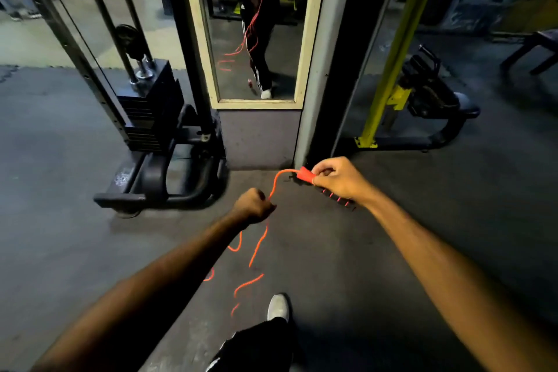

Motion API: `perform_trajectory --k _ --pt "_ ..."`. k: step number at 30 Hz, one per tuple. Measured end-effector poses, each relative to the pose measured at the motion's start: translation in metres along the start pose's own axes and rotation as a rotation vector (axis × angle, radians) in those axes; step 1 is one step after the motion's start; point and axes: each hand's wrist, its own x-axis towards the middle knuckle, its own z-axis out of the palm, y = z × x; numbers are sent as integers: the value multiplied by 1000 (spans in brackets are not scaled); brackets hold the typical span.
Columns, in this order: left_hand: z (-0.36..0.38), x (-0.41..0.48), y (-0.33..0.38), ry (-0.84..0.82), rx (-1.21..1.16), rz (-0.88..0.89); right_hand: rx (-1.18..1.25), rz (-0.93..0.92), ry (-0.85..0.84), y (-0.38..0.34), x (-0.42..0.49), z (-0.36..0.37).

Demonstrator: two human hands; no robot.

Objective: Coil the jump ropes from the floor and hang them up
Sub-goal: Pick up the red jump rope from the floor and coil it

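We see a weight stack (pixel 151 106) far left on the floor (pixel 60 190). The left hand (pixel 253 205) is a fist, fingers curled tight round the orange rope (pixel 258 246). Below the fist the rope drops in loose bends to the floor, near a grey shoe (pixel 278 306). Above it, the rope arcs to the red-capped handle (pixel 305 174). The right hand (pixel 338 180) has its fingers wrapped round the handle. Yellow post (pixel 398 48) at right.
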Motion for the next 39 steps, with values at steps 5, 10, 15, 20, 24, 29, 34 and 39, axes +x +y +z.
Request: perform_trajectory --k 5,10,15,20,24,29,34,39 --pt "-34 -76 -15 220 -89 564 -280 -252 -92 -47 -44 17" --pt "-81 -141 -32 83 -161 613 -477 -387 -133 -86 -80 60" --pt "-101 -176 -75 12 -663 266 -465 -522 398 -94 -106 143" --pt "-126 -200 -116 -47 -1151 16 44 -285 344 -89 -142 259" --pt "-149 -216 -139 -8 -1179 -67 235 -175 9 -105 -155 300" --pt "-160 -225 -190 335 -614 -46 107 -302 78 -131 -157 288" --pt "-148 -242 -204 295 -401 360 -204 -471 -83 -159 -157 270" --pt "-136 -261 -181 -79 -676 337 -140 -398 -16 -159 -167 245"
